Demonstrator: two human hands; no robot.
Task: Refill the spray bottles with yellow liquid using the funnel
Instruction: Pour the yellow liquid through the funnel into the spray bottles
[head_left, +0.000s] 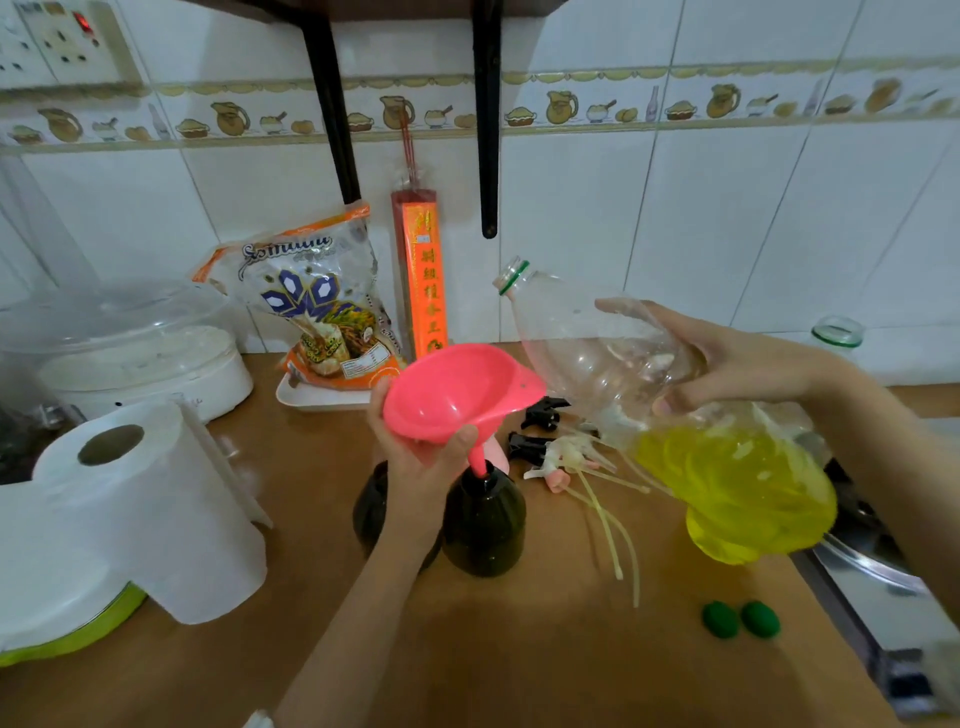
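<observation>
The pink plastic funnel (457, 395) stands with its thin spout pushed into the open neck of a dark, round-shouldered spray bottle (484, 525) on the brown wooden desk (519, 649), its wide mouth tipped a little to the right. To the right of it, and slightly higher, hangs the large clear plastic bottle holding yellow liquid (675, 415). Its long axis runs on a slant from the heavy base at lower right up to the green-ringed open mouth at upper left, so the mouth sits above and just right of the funnel's rim while the liquid is pooled low in the base, away from the neck. Nothing is pouring; my judgement is that the coming move turns on lowering that mouth over the funnel bowl and lifting the base. The left hand (415, 457) is nearest the funnel, its fingers and thumb curled round the underside of the bowl and the top of the spout, steadying it. The right hand (727, 364) clasps the clear bottle's middle from the right, fingers wrapped across the top and thumb beneath. A second dark spray bottle (370, 512) stands just left of the first, partly hidden by the left forearm. Black trigger spray heads with pale dip tubes (550, 447) lie on the desk behind and to the right, and two green caps (740, 619) lie nearer the front right.
</observation>
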